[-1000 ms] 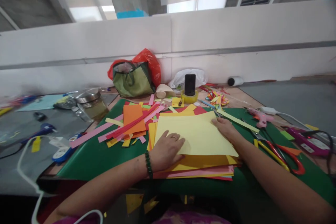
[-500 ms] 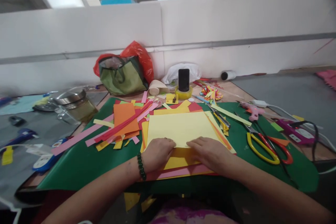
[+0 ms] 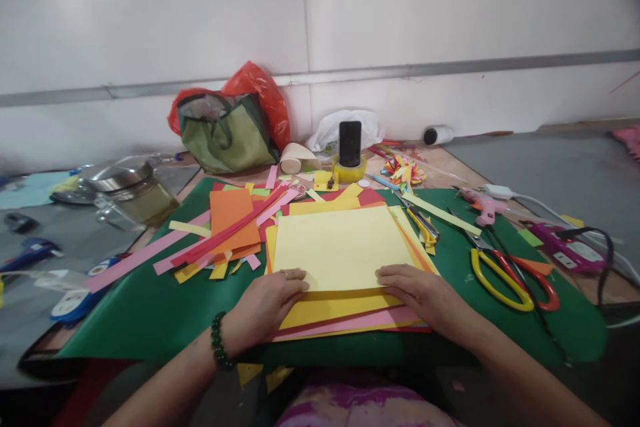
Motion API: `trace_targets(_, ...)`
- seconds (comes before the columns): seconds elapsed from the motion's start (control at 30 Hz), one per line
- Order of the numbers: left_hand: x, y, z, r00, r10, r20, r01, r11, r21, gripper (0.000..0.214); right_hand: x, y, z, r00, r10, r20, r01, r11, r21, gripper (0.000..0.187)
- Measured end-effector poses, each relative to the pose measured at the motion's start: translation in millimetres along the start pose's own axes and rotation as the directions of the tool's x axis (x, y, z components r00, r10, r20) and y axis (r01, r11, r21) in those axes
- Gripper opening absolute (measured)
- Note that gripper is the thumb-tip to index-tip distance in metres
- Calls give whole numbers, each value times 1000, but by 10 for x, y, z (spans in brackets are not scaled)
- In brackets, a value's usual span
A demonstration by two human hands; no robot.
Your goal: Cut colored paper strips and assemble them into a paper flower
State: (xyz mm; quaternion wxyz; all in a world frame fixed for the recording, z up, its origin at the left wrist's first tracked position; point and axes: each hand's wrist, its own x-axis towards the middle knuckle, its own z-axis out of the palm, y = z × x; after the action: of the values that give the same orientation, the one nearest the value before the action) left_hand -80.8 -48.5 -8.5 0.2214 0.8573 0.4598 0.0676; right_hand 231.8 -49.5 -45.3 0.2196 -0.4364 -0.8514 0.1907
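Observation:
A pale yellow sheet of paper (image 3: pixel 343 247) lies on a stack of coloured paper, its near edge casting a thin shadow on the yellow sheet (image 3: pixel 335 310) below. My left hand (image 3: pixel 267 300), with a green bead bracelet (image 3: pixel 220 340) at the wrist, is closed on the sheet's near left corner. At the near right part of the same edge, my right hand (image 3: pixel 417 293) grips the sheet with its fingers together on top. Both thumbs are hidden. A pink sheet (image 3: pixel 350 324) sticks out from the stack toward me.
A green mat (image 3: pixel 165 320) lies under the stack. Paper strips and an orange sheet (image 3: pixel 233 220) are at left. Scissors (image 3: pixel 500 273), a cutter (image 3: pixel 424 223) and a pink glue gun (image 3: pixel 485 207) lie at right. Behind stand a phone (image 3: pixel 350 143), a green bag (image 3: pixel 225 133) and a glass jar (image 3: pixel 135 193).
My hands have moved apart along the near edge of the pale yellow sheet, the left one to the left and the right one slightly right. The view has tilted down a little.

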Motion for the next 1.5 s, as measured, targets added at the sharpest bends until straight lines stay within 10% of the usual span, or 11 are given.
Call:
trace_targets(0.5,-93,-72,-26,949,-286,-132,231,917,-325,30,-66,89,-177,952,307,-11,-287,903,321,40)
trace_targets(0.8,-150,-160,11,910,-162,-381,96,978,-187,29,-45,163,-165,956,71,-285,-55,996,65,25)
trace_targets(1.1,-71,143,152,984,25,-175,32,949,314,64,-12,169,-124,954,-68,-292,30,991,-133,21)
trace_targets(1.33,40,180,138,999,22,-46,-10,972,236,46,-16,203,-79,973,0,-232,-25,995,-101,22)
trace_targets(1.5,75,191,-70,999,4,32,-7,994,110,43,-38,192,-125,908,18,-419,-71,991,-111,29)
